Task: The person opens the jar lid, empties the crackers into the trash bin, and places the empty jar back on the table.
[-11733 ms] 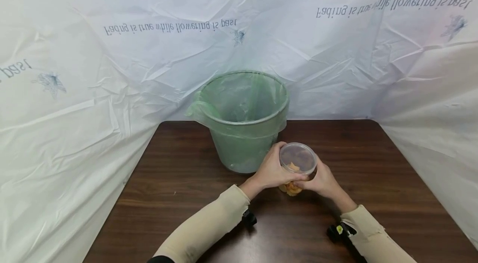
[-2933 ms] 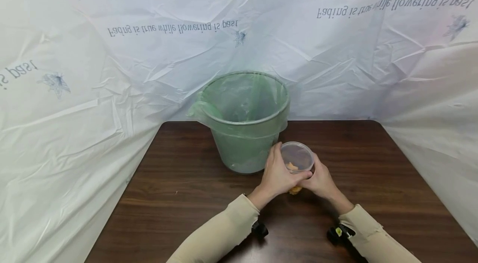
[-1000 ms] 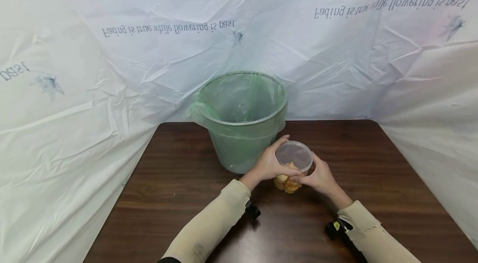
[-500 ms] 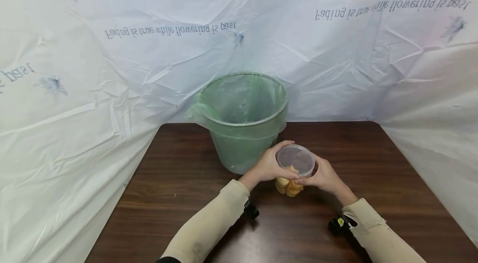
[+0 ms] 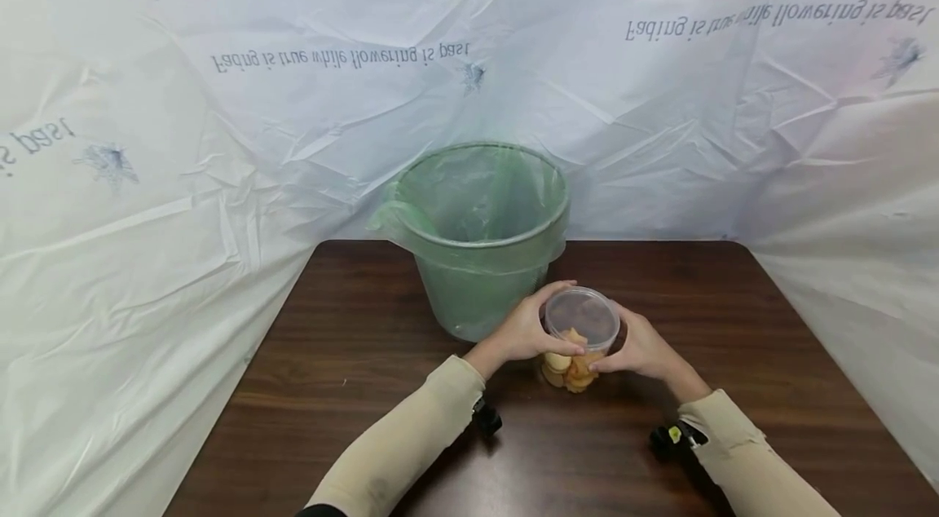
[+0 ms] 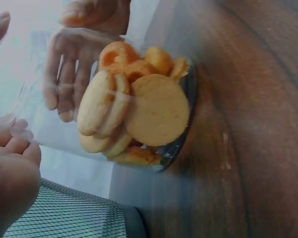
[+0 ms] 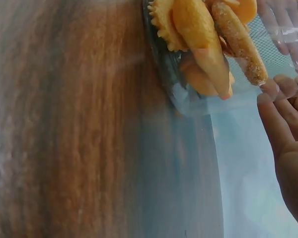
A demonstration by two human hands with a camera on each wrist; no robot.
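A clear plastic jar [image 5: 583, 317] stands upright on the table, right of the bin, its round top facing up. In the left wrist view, round biscuits [image 6: 156, 109] and orange ring-shaped snacks [image 6: 121, 57] fill its lower part. A sugary stick [image 7: 238, 42] shows through the wall in the right wrist view. My left hand [image 5: 524, 329] grips the jar's left side near the top, thumb across the front and fingers behind. My right hand [image 5: 645, 350] holds the opposite side, its thumb on the front wall. The thumb tips are slightly apart.
A mesh waste bin [image 5: 477, 297] lined with a green bag [image 5: 403, 215] stands close behind and left of the jar. Under everything is a dark wooden table [image 5: 315, 386]. White printed sheeting [image 5: 308, 109] hangs around its back and sides.
Earlier my thumbs met or overlapped across the jar's front; now they are apart and more of the biscuits shows. The left hand has shifted back to the left; the jar stays nearly in place.
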